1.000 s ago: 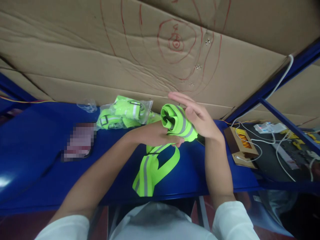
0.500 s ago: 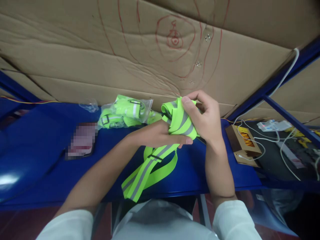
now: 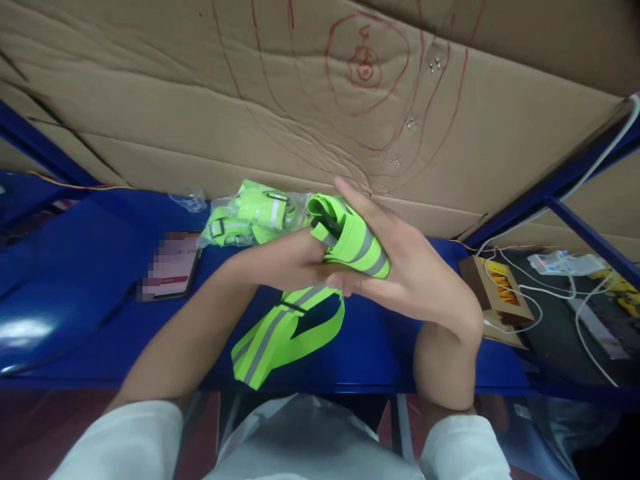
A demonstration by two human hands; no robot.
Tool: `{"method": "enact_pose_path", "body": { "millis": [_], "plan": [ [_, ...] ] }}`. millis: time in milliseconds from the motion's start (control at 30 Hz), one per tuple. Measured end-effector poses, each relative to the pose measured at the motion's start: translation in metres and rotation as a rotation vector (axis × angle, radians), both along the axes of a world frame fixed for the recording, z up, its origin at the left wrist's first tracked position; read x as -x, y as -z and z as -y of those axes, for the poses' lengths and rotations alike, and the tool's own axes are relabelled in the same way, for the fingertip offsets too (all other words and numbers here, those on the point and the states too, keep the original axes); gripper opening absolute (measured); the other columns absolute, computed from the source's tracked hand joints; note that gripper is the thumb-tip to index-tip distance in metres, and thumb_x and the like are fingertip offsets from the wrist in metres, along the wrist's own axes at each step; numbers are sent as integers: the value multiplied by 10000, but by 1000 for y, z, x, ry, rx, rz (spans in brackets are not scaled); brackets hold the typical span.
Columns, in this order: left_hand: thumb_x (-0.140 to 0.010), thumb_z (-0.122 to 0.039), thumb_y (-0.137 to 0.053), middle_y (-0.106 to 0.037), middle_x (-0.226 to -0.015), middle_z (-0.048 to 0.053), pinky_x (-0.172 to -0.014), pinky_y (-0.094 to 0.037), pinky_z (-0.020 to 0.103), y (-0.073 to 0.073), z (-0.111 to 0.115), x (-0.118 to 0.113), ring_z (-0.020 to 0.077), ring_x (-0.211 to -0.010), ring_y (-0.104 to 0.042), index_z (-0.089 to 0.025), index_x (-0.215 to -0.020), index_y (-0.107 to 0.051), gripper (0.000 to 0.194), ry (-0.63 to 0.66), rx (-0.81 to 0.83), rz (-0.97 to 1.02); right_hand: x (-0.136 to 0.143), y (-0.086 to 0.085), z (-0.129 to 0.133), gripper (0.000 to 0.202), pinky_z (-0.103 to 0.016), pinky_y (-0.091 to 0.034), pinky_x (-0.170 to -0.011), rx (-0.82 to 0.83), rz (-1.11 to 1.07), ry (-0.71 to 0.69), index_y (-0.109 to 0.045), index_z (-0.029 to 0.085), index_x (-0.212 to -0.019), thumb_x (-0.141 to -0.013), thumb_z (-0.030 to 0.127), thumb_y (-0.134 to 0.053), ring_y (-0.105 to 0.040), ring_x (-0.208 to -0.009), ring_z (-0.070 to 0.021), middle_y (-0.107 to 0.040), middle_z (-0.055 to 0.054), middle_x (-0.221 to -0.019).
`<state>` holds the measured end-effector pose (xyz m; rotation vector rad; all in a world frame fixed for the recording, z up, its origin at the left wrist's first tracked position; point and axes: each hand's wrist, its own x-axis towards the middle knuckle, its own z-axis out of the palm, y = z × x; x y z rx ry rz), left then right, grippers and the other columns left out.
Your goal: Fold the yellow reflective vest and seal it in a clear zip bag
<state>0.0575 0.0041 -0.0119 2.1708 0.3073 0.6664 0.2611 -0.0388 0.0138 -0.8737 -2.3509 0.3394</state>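
Note:
Between my hands is a neon-green reflective strap (image 3: 357,243) with grey stripes, wound into a roll, with dark plastic parts showing at its open end. My left hand (image 3: 305,257) grips the roll from the left and below, its fingers mostly hidden behind the roll and my other hand. Wrapped round the right side is my right hand (image 3: 400,260), its thumb low across the front and its fingers stretched along the top. A loose loop of the strap, with a black slider, hangs below my left hand over the table edge.
Bagged green reflective straps (image 3: 265,212) lie against the cardboard wall (image 3: 150,107). Left of them is a phone (image 3: 173,267) on the blue table (image 3: 100,247). At right stand an open cardboard box (image 3: 493,287) and white cables (image 3: 555,293) on a dark surface.
My right hand has turned from pinching the roll's top to wrapping its right side. The roll looks tighter, and its loose loop has shifted slightly left. The camera view has shifted a little.

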Motion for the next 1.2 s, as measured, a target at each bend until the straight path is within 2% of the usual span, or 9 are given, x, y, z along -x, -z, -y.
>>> {"method": "enact_pose_path", "body": {
  "millis": [67, 167, 233, 400, 500, 633, 767, 1000, 1200],
  "plan": [
    [-990, -483, -581, -735, -804, 51, -755, -574, 272, 1, 0, -3, 186, -784, -712, -185, -830, -683, 353, -48, 76, 13, 3, 2, 1, 825, -425, -371, -1252, -67, -59, 128, -414, 243, -1589, -893, 560, -723, -374, -1529, -313, -313, -89, -1685],
    [-973, -498, -624, -724, -765, 50, -711, -577, 273, 0, 2, -5, 182, -736, -702, -173, -814, -681, 366, -129, 178, 91, 11, 4, 0, 567, -431, -486, -1153, -113, -216, 243, -627, 285, -1417, -901, 490, -739, -599, -1320, -305, -606, -66, -1448],
    [-971, -485, -643, -740, -783, 68, -742, -586, 289, -1, 1, -4, 191, -754, -711, -158, -817, -704, 367, -85, 272, 90, 15, 6, -3, 430, -423, -544, -1074, -72, -287, 239, -696, 284, -1317, -928, 465, -711, -682, -1172, -281, -725, -35, -1253],
    [-962, -439, -676, -782, -905, 106, -814, -585, 299, 3, -14, -1, 215, -851, -747, -126, -989, -753, 323, 184, 491, -101, 9, 9, -11, 427, -396, -620, -843, -44, -460, 328, -707, 283, -1267, -949, 558, -636, -712, -1038, -270, -748, -26, -1160],
    [-924, -434, -721, -773, -877, 77, -776, -576, 279, 10, -24, -2, 208, -843, -744, -136, -1117, -716, 354, 151, 511, -147, 4, 11, -15, 429, -336, -598, -672, 40, -497, 351, -749, 259, -1142, -941, 613, -617, -714, -857, -231, -751, -25, -973],
    [-949, -416, -664, -757, -970, 49, -798, -544, 246, 13, -29, 4, 183, -900, -711, -150, -1072, -705, 296, 53, 397, -190, 3, 15, -21, 450, -270, -517, -529, 252, -554, 327, -765, 216, -909, -916, 646, -635, -649, -642, -168, -695, -6, -740],
    [-969, -518, -586, -624, -773, -9, -608, -447, 204, 7, -31, 18, 135, -697, -579, -158, -910, -658, 372, -8, 262, -317, 0, 15, -26, 426, -248, -501, -522, 345, -583, 330, -762, 205, -848, -877, 626, -700, -615, -609, -141, -702, -7, -745],
    [-1006, -613, -441, -343, -641, -28, -515, -309, 236, 3, -31, 19, 107, -575, -333, -187, -706, -442, 521, -66, 149, -251, -11, 4, -23, 376, -250, -506, -556, 143, -497, 378, -788, 208, -919, -863, 577, -740, -604, -630, -141, -704, 7, -760],
    [-958, -570, -586, -316, -566, -39, -473, -216, 240, 3, -32, 17, 82, -509, -290, -171, -615, -466, 539, -276, -24, -176, -13, 6, -28, 372, -280, -544, -692, 60, -368, 341, -781, 195, -1058, -918, 530, -698, -664, -769, -175, -753, -14, -898]
  ]
}}
